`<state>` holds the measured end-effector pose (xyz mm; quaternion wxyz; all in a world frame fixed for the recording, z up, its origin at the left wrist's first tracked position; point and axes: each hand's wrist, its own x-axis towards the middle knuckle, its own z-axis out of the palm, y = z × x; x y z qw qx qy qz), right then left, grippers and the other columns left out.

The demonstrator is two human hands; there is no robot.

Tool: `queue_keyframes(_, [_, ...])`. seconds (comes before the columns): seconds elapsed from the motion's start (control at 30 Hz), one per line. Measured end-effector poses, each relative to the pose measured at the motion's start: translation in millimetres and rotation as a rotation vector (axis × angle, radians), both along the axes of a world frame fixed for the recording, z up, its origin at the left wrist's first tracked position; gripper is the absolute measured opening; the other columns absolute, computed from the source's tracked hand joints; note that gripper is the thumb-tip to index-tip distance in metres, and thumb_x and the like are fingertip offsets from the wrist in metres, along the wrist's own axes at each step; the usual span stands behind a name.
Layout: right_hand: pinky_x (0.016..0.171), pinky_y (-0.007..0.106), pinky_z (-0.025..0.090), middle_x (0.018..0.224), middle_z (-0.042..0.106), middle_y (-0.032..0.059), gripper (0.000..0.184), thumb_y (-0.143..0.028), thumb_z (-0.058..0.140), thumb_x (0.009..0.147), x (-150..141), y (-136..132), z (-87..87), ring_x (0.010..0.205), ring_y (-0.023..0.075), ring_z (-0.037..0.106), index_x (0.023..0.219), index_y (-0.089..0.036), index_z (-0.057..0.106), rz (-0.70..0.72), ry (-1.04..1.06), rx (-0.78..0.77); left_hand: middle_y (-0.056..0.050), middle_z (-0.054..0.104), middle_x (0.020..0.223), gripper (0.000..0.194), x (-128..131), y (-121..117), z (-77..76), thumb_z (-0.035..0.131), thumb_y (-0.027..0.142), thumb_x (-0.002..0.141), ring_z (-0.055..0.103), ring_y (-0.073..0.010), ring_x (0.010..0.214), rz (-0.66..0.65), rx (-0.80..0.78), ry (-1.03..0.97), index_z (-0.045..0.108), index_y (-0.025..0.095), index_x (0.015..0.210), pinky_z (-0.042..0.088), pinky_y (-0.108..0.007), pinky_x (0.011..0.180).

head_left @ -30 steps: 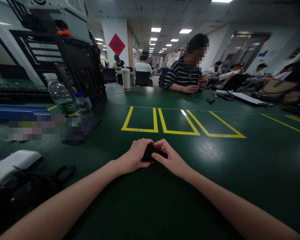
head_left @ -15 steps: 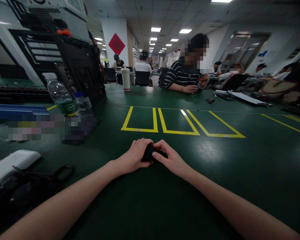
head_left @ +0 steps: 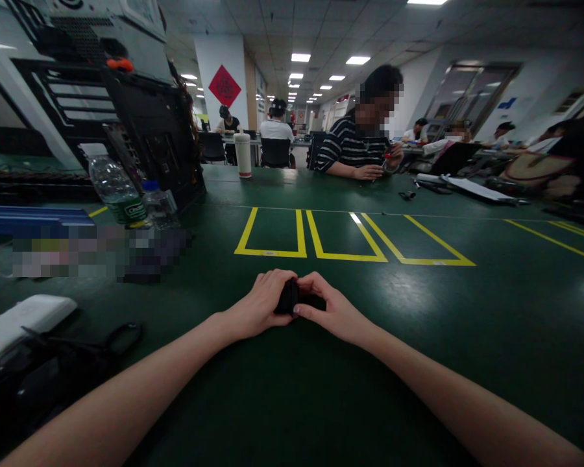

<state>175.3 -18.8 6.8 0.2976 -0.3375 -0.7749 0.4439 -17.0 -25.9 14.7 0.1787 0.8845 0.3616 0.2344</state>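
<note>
Left grip [head_left: 263, 299] curled around black object [head_left: 287, 297], right grip [head_left: 339, 310] pinching its edge

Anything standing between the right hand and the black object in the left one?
Nothing visible is. The right hand has its thumb and a fingertip against the right edge of the small black object, which the left hand grips from the other side.

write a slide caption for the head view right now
Left hand and right hand hold a small black object at a green table, yellow tape outlines beyond.
</note>
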Motion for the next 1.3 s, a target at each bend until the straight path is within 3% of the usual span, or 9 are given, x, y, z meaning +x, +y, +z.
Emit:
queue_keyframes(0.2, [0.083,0.036,0.044,0.094,0.055,0.0007,0.014,-0.028,0.049,0.082,-3,1,-3.9,0.092,0.0148,0.055,0.094,-0.022,0.046,-0.025,0.063,-0.042,-0.007,0.045,0.110,0.057,2,3,-8.2,0.064,0.021,0.070,0.045,-0.0233,0.100,0.025,0.049,-0.013,0.030,0.022,0.116,0.037,-0.039,0.085])
queue_keyframes(0.6, [0.089,0.038,0.041,0.101,0.053,0.0000,0.029,-0.022,0.061,0.073,0,3,-2.3,0.099,0.0161,0.052,0.098,-0.023,0.046,-0.013,0.033,-0.003,-0.007,0.045,0.110,0.055,1,2,-5.5,0.063,0.021,0.072,0.046,-0.0233,0.098,0.014,0.026,0.004,0.030,0.022,0.116,0.038,-0.040,0.084])
queue_keyframes(0.73, [0.082,0.036,0.044,0.096,0.054,-0.0001,0.019,-0.027,0.054,0.079,0,2,-0.5,0.091,0.0150,0.054,0.096,-0.023,0.047,-0.016,0.019,-0.001,-0.007,0.045,0.110,0.055,2,3,-7.8,0.063,0.021,0.071,0.045,-0.0235,0.098,0.020,0.041,0.004,0.030,0.021,0.116,0.038,-0.039,0.083])
queue_keyframes(0.87, [0.073,0.034,0.048,0.095,0.054,0.0013,0.020,-0.029,0.052,0.079,-3,1,-0.4,0.083,0.0145,0.055,0.097,-0.022,0.046,-0.045,0.033,-0.063,-0.007,0.046,0.109,0.058,3,4,-10.4,0.064,0.020,0.070,0.046,-0.0236,0.098,0.023,0.058,-0.008,0.030,0.022,0.116,0.038,-0.039,0.083])
queue_keyframes(0.97, [0.077,0.035,0.048,0.099,0.053,0.0035,0.028,-0.029,0.054,0.078,-3,1,-1.9,0.089,0.0158,0.055,0.103,-0.022,0.043,-0.060,0.051,-0.127,-0.007,0.046,0.110,0.058,3,4,-10.7,0.065,0.021,0.070,0.046,-0.0235,0.098,0.026,0.059,-0.010,0.030,0.022,0.117,0.038,-0.039,0.083])
queue_keyframes(1.3, [0.074,0.032,0.049,0.095,0.051,0.0003,0.023,-0.024,0.057,0.076,-3,3,-4.8,0.082,0.0127,0.057,0.095,-0.022,0.044,0.073,0.196,-0.262,-0.007,0.045,0.110,0.058,2,5,-12.6,0.064,0.019,0.070,0.045,-0.0240,0.099,0.017,0.083,0.001,0.029,0.021,0.116,0.037,-0.039,0.084])
